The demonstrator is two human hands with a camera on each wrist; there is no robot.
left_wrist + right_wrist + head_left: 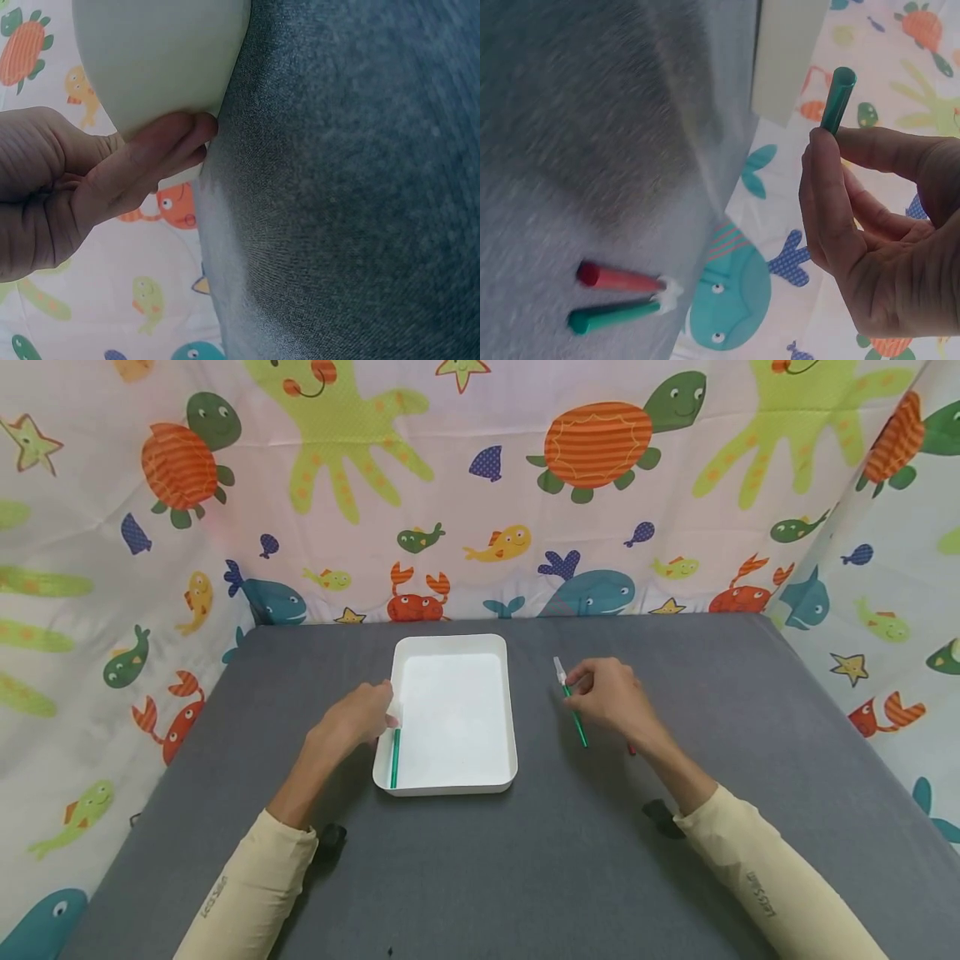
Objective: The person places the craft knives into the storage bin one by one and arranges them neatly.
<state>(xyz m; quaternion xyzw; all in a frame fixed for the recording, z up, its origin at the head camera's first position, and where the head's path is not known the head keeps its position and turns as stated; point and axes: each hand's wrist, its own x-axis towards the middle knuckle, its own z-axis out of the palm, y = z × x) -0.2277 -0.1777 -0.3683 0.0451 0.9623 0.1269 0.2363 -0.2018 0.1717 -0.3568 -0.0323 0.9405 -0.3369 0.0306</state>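
My left hand [358,712] grips the left wall of a shallow white tray [511,727], its fingers against the outer side [157,67] in the left wrist view. Inside, a slim green tube [395,758] lies along that same wall, its upper end whitish and partly behind the thumb. To the right of the tray, my right hand [611,693] pinches another green tube [577,724] between thumb and fingertips. That tube is tilted, with a clear whitish tip at its far end. Its open round end [844,76] faces the right wrist camera.
In the right wrist view a red tube [622,277] and a green tube [619,316] with whitish tips lie side by side on the grey cloth [465,877]. From the head, the right forearm mostly hides them. A patterned curtain [480,502] borders the table's back and sides.
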